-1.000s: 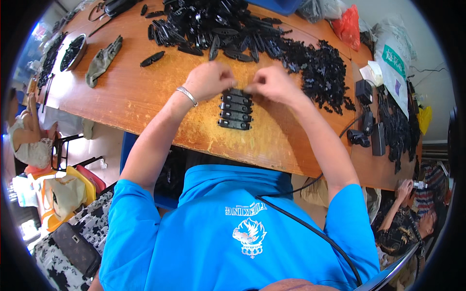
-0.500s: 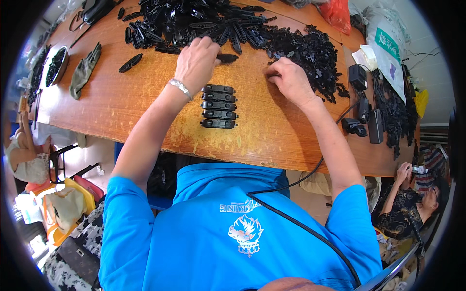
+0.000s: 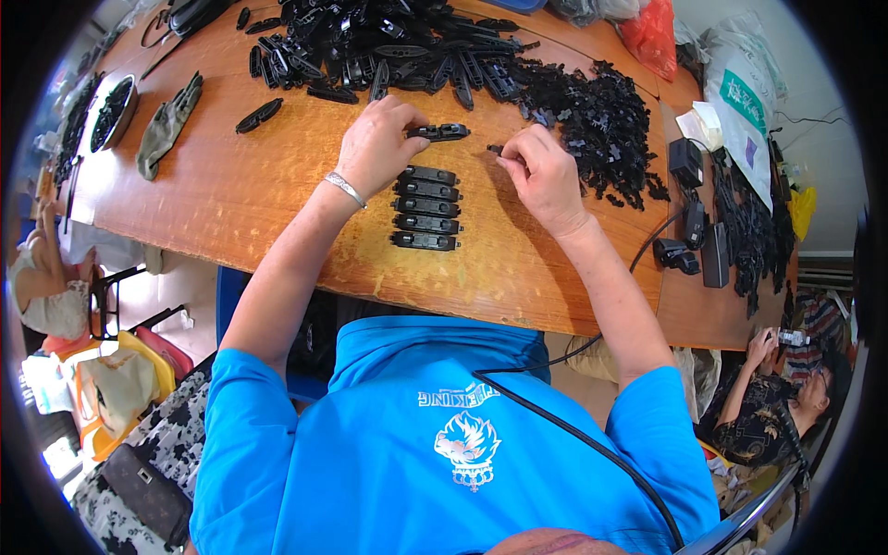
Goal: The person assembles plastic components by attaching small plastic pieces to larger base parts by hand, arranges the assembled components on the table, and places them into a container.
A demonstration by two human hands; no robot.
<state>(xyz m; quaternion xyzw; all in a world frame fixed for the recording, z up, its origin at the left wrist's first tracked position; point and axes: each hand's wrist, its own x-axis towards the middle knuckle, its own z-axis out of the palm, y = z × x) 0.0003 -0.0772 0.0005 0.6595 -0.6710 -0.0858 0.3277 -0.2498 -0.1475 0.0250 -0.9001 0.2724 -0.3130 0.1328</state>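
Note:
My left hand (image 3: 384, 139) is closed on one end of a long black plastic part (image 3: 442, 131), held just beyond a neat stack-like row of similar black parts (image 3: 426, 206). To the right, my right hand (image 3: 542, 176) pinches a small dark piece (image 3: 495, 149), its tip pointing toward the long part without touching it. A heap of long black plastic parts (image 3: 370, 42) lies past my left hand. Beyond my right hand spreads a pile of small black pieces (image 3: 601, 120).
A grey-green glove (image 3: 169, 125) and a bowl of black parts (image 3: 114, 113) lie at the left. Power adapters (image 3: 686, 165) and a white sack (image 3: 745, 102) are at the right. A black cable (image 3: 592, 444) crosses my shirt. Two other people sit left and right.
My left hand has turned the long black part so its hollowed side shows. My right hand has moved away from the pile, leftward, with a small dark piece in its fingertips.

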